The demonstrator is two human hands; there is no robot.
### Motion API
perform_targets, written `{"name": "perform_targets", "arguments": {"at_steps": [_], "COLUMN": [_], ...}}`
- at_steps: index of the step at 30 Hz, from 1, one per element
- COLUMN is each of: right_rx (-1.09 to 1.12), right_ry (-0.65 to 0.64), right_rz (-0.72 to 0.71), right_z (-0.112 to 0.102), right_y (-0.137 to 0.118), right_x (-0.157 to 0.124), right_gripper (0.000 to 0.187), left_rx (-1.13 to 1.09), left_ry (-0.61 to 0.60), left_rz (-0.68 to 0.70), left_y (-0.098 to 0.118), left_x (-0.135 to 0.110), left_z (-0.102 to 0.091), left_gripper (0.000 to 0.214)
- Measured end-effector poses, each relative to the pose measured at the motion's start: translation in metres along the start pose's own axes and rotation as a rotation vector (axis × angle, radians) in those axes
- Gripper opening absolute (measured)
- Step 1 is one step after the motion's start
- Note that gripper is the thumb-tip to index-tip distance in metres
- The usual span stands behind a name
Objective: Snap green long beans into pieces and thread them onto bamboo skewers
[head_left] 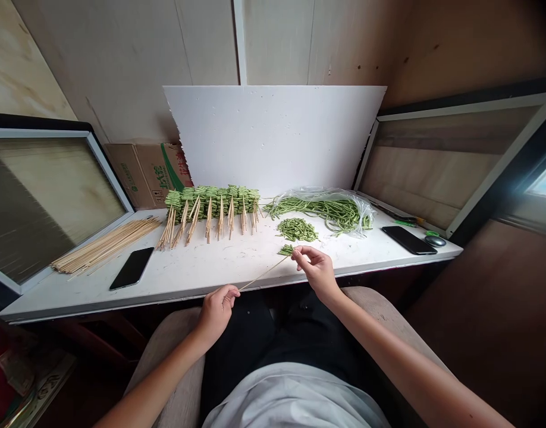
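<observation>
My left hand (219, 303) is closed around the lower end of a thin bamboo skewer (264, 274), in front of the table's edge. The skewer slants up to the right, towards short green bean pieces (285, 250) at its far end. Thumb and fingers of my right hand (318, 271) are pinched together at those pieces; the fingertips partly hide what they grip. Just behind lies a loose heap of cut bean pieces (297, 229). Long whole green beans (308, 208) spill from a clear plastic bag (366, 214). Stacked bean skewers (210, 205) stand at the back left, sticks towards me.
Bare bamboo skewers (106, 244) lie on the white table (188, 267) at the left, beside a phone (131, 268). A second phone (409, 239) and a small rounded object (435, 241) are at the right. A white board (277, 137) and cardboard box (143, 172) stand behind.
</observation>
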State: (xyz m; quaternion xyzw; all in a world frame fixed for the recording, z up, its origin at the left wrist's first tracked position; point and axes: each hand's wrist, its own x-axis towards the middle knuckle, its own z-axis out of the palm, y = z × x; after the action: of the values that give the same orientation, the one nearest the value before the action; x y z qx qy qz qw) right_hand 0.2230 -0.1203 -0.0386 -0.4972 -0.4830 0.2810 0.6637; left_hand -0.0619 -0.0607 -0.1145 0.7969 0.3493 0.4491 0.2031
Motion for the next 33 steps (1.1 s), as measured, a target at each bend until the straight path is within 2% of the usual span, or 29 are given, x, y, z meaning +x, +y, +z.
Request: {"name": "perform_targets", "arguments": {"at_steps": [6, 9, 14, 25, 33], "right_rx": [0.024, 0.036, 0.041, 0.023, 0.075], "right_ry": [-0.052, -0.036, 0.026, 0.015, -0.026], "right_rz": [0.003, 0.005, 0.021, -0.019, 0.006], "right_z": [0.004, 0.005, 0.003, 0.010, 0.020], "right_y": [0.001, 0.003, -0.001, -0.004, -0.002], "right_x": [-0.001, 0.001, 0.003, -0.008, -0.018], "right_gripper": [0.036, 0.037, 0.042, 0.034, 0.034], "left_rx": [-0.107, -0.216, -0.230, -0.172, -0.112], "left_ry": [-0.094, -0.147, -0.091, -0.122, -0.148], "left_rz": [-0.095, -0.175, -0.243, -0.258, -0.196], "left_y": [-0.004, -0.007, -0.004, -0.003, 0.006], "left_x": [0.004, 0.006, 0.005, -0.001, 0.000], "left_z": [0.000, -0.001, -0.003, -0.003, -0.002], "left_gripper": [0.036, 0.030, 0.028, 0.038, 0.037]}}
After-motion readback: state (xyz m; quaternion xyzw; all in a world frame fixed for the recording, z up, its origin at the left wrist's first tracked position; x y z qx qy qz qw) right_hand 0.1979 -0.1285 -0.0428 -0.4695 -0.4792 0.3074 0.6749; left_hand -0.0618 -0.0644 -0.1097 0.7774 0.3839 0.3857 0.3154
